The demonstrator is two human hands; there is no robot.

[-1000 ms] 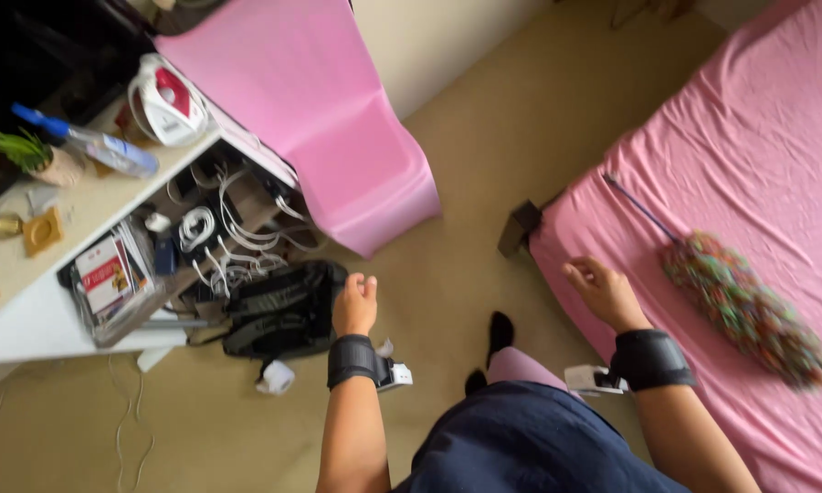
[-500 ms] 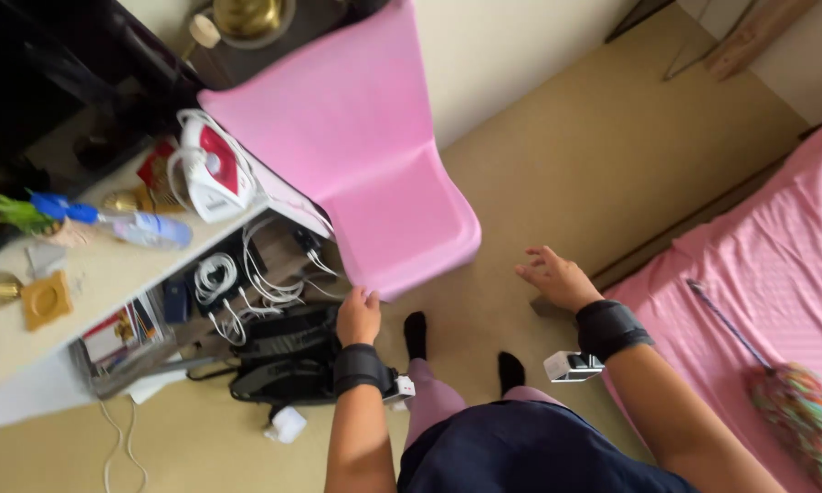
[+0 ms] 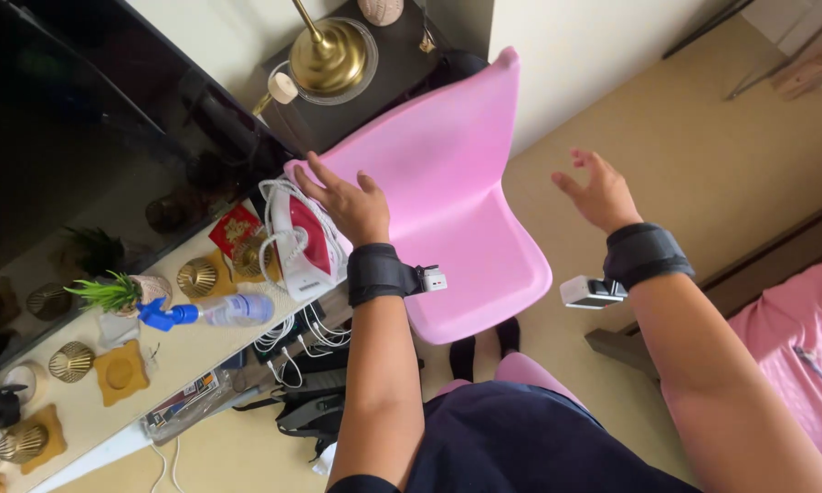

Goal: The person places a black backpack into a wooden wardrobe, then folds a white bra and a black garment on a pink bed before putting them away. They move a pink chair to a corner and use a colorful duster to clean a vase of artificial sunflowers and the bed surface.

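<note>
Beige floor (image 3: 703,137), white desk (image 3: 73,415) along the left. Left hand (image 3: 347,205) open, fingers resting on the pink chair (image 3: 447,192) edge, beside the red-and-white iron (image 3: 301,242). Right hand (image 3: 598,192) open, empty, hovering off the chair's right.

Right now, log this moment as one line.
left hand: open, on pink chair edge | right hand: open, in air | iron: on shelf beside chair
</note>
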